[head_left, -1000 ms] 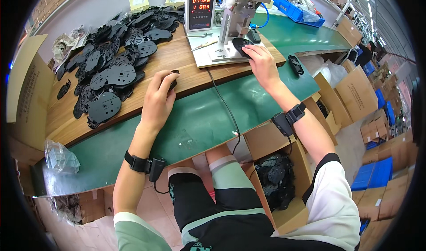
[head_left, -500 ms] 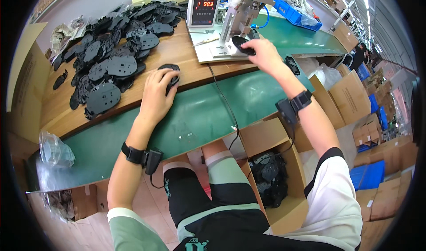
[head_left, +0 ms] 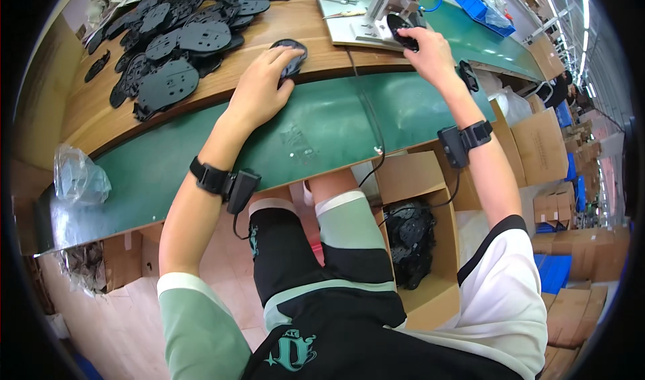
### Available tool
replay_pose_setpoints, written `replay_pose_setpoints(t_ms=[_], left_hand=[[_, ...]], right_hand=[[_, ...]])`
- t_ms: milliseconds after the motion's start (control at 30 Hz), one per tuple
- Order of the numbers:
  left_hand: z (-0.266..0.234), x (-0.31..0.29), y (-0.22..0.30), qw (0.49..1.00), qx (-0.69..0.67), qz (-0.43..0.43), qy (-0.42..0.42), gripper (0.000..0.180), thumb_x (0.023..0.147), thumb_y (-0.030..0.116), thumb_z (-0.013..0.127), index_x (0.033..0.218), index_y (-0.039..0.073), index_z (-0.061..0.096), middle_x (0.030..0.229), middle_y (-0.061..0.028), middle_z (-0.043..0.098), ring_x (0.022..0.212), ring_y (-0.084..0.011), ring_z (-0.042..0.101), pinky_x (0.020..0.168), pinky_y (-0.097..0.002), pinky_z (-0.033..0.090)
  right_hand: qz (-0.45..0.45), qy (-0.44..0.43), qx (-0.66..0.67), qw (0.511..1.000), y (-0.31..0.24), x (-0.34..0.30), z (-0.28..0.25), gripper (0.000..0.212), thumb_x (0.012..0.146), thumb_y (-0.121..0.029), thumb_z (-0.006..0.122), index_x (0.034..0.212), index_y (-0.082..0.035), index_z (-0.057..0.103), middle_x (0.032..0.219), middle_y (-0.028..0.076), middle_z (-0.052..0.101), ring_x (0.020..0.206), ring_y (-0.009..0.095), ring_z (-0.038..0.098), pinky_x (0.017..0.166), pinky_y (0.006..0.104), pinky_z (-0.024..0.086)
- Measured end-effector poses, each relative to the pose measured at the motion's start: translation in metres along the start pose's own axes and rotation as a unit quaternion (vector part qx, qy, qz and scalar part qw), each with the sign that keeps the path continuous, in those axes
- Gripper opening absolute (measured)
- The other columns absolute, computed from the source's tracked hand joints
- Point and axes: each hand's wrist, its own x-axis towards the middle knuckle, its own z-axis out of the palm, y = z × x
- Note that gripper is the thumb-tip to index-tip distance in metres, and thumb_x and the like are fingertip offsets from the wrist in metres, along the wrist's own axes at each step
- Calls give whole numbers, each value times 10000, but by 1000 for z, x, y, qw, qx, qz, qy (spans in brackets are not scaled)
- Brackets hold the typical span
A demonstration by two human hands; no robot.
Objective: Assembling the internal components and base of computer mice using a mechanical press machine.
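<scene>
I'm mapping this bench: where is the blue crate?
In the head view, the blue crate sits at the upper right, on the green table, farther back than the right hand.

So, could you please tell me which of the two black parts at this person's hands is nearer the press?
The black part at the right hand, right by the press; the other part, under the left hand, sits farther left.
</scene>
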Motion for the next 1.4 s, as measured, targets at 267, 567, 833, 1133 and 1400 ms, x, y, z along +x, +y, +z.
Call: replay_pose_setpoints(t_ms=[267, 567, 833, 1133, 1400], left_hand=[[0, 2, 8, 1000, -24, -19, 6, 574, 883, -74, 602, 1440, 65, 608, 1485, -248, 614, 1400, -437, 563, 1200, -448, 439], [-4, 7, 15, 996, -49, -52, 53, 370, 1057, 41, 620, 1425, 67, 612, 1255, -214, 712, 1006, -290, 697, 876, -352, 558], [-6, 7, 12, 996, -27, -48, 73, 362, 1047, -1, 570, 1402, 69, 601, 976, -180, 662, 742, -228, 564, 749, -334, 501], [-5, 6, 10, 995, -37, -60, 70, 387, 1057, 0, 563, 1437, 73, 563, 943, -213, 639, 723, -256, 542, 744, -343, 485], [-3, 9, 8, 995, -51, -71, 53, 385, 1067, 8, 564, 1444, 88, 550, 998, -247, 671, 765, -296, 592, 778, -338, 496]], right_hand=[[9, 21, 1, 1000, 1, -2, 7, 390, 780, -56, 767, 1168, -86, 804, 1135, 156, 783, 1067, 370, 729, 981, 471, 576], [19, 46, 22, 999, -2, -7, 10, 381, 803, -34, 729, 1176, -76, 792, 1124, 145, 779, 1073, 351, 731, 960, 465, 587], [7, 62, 11, 998, -5, -8, 11, 340, 806, -33, 733, 1141, -63, 779, 1105, 129, 773, 1074, 345, 727, 952, 465, 589], [29, 44, 12, 999, -6, -9, 10, 389, 810, -38, 744, 1198, -70, 768, 1158, 129, 769, 1108, 332, 713, 991, 443, 565], [21, 64, 28, 997, -1, -8, 11, 341, 795, -28, 741, 1132, -64, 785, 1098, 137, 776, 1069, 354, 729, 943, 463, 589]])
